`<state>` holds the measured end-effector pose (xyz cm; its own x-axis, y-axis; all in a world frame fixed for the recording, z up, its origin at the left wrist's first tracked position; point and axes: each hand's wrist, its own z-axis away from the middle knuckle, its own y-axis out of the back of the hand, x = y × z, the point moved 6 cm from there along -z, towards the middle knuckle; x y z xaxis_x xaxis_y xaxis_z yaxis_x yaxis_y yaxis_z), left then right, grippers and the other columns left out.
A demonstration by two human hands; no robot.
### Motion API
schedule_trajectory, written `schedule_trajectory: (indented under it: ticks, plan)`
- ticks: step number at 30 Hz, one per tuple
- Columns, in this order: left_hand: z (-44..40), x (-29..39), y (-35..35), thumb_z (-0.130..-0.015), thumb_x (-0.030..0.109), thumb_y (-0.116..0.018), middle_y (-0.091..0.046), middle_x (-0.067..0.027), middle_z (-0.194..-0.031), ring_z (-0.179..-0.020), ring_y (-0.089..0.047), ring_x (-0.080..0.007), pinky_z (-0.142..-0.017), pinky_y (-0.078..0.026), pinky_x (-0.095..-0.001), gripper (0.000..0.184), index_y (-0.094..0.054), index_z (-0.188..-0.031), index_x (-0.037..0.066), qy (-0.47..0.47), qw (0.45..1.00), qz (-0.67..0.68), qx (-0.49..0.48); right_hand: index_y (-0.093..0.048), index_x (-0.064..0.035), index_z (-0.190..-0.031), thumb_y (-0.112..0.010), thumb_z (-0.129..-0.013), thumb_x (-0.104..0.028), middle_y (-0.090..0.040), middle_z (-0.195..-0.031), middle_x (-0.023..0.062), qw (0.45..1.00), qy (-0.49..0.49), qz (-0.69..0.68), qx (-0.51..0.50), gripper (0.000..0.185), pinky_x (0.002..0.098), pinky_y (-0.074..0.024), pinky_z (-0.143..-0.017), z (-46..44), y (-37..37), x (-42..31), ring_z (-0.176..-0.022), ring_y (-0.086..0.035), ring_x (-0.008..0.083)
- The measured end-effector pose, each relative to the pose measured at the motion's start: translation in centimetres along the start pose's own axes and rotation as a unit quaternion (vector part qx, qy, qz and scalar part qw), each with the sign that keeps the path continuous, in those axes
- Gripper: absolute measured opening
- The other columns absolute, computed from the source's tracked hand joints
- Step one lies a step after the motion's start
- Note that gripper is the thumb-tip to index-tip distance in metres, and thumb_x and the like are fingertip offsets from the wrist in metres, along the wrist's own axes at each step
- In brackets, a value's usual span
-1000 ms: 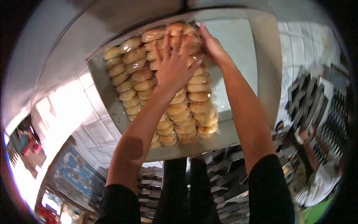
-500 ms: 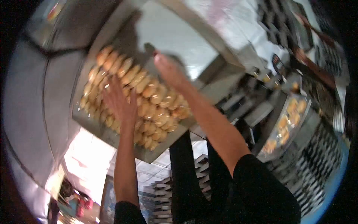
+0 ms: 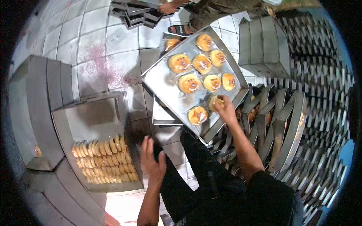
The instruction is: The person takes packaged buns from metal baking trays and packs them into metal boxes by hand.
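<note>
In the head view my right hand (image 3: 225, 109) has its fingers closed on a round bun in clear wrapping (image 3: 215, 103), at the near right side of a shallow metal tray (image 3: 160, 77). Several other wrapped buns (image 3: 189, 83) lie spread flat in that tray, golden with brown marks on top. My left hand (image 3: 152, 160) is empty, its fingers apart, in the air between this tray and a deeper metal tray (image 3: 86, 100) on the left. Tight rows of wrapped buns (image 3: 105, 160) stand on edge in the near half of the left tray.
Tall stacks of metal trays (image 3: 313, 60) fill the right side, with tilted trays (image 3: 277, 128) holding buns beside my right arm. More trays (image 3: 45, 90) stand at the left. Across the tiled floor (image 3: 94, 45) a person's sandalled foot (image 3: 179, 29) and hand (image 3: 168, 7) show.
My view has swung right, away from the tray of packed rows. My left hand has come off those buns, and my right hand has gone to a bun in the other tray.
</note>
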<state>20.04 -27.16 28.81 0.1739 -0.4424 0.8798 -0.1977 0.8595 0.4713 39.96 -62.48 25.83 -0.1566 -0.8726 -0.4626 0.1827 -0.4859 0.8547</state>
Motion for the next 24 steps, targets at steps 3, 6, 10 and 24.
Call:
schedule_trajectory:
  ticks: [3,6,10,24]
  plan:
    - [-4.3,6.1,-5.6,-0.098,0.022,-0.064,-0.05,-0.0246,-0.146,-0.134,-0.051,-0.0392,-0.112,-0.04,-0.0472,0.056,-0.045,-0.145,-0.002,-0.045,0.992,-0.011,-0.117,-0.056,0.005,-0.131,-0.083,-0.078,-0.043,-0.064,-0.117,0.0251,0.997,0.035,0.03,-0.054,0.076,0.0452,-0.0491,-0.1,-2.3,-1.1,8.2,-0.112,-0.061,0.0415]
    - [-7.5,8.3,-14.3,-0.093,0.02,-0.07,-0.052,-0.0244,-0.141,-0.128,-0.053,-0.0392,-0.108,-0.043,-0.0478,0.058,-0.048,-0.141,-0.002,-0.092,0.971,-0.064,-0.209,-0.057,0.0038,-0.131,-0.085,-0.073,-0.054,-0.071,-0.106,0.0249,0.979,-0.002,0.151,-0.135,0.086,0.0457,-0.0529,-0.094,-1.5,-1.0,6.8,-0.103,-0.068,0.0414]
    - [-10.4,5.9,-22.4,-0.089,0.025,-0.073,-0.054,-0.0233,-0.132,-0.121,-0.055,-0.0407,-0.103,-0.044,-0.0478,0.066,-0.045,-0.142,-0.003,-0.113,0.938,-0.215,-0.246,-0.064,0.0012,-0.115,-0.083,-0.074,-0.057,-0.073,-0.097,0.0258,0.978,-0.146,0.072,-0.133,0.074,0.0457,-0.0565,-0.084,0.1,3.4,5.4,-0.094,-0.073,0.0386]
    - [-20.4,12.1,-27.9,-0.105,0.03,-0.052,-0.062,-0.0237,-0.135,-0.125,-0.06,-0.032,-0.107,-0.044,-0.038,0.047,-0.056,-0.139,-0.003,-0.017,0.95,0.045,-0.309,-0.045,0.0045,-0.148,-0.067,-0.101,-0.025,-0.064,-0.126,0.01,0.699,-0.226,-0.678,-0.017,0.06,0.0276,-0.0459,-0.098,0.6,-1.0,5.1,-0.114,-0.058,0.015]
